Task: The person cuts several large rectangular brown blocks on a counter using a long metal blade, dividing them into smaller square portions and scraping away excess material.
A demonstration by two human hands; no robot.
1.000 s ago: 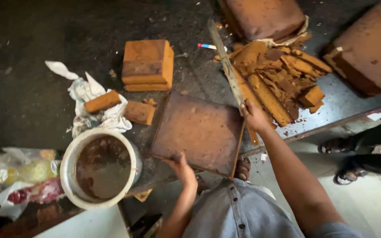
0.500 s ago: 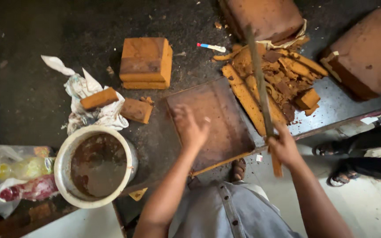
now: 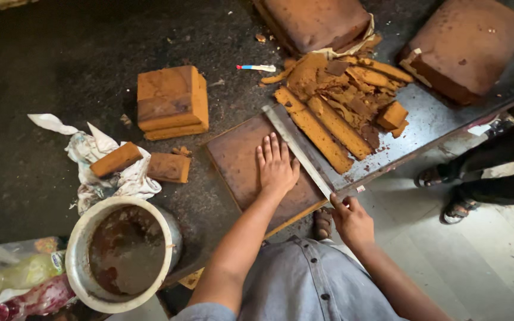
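A flat brown cake slab (image 3: 239, 160) lies on the dark counter near its front edge. My left hand (image 3: 276, 166) rests palm-down on the slab, fingers spread. My right hand (image 3: 351, 221) grips the handle end of a long metal knife (image 3: 295, 148), whose blade lies along the slab's right edge. Right of the blade sits a heap of cut cake strips and trimmings (image 3: 343, 104).
A stack of square cake pieces (image 3: 171, 102) stands to the left, with two small blocks (image 3: 141, 163) on crumpled paper. A round pot of brown liquid (image 3: 123, 252) sits at the front left. Two large cakes (image 3: 468, 44) lie at the back. Another person's sandalled feet (image 3: 447, 190) stand right.
My left hand has come down flat onto the slab. The knife has swung from upright over the trimmings to lie along the slab's right edge.
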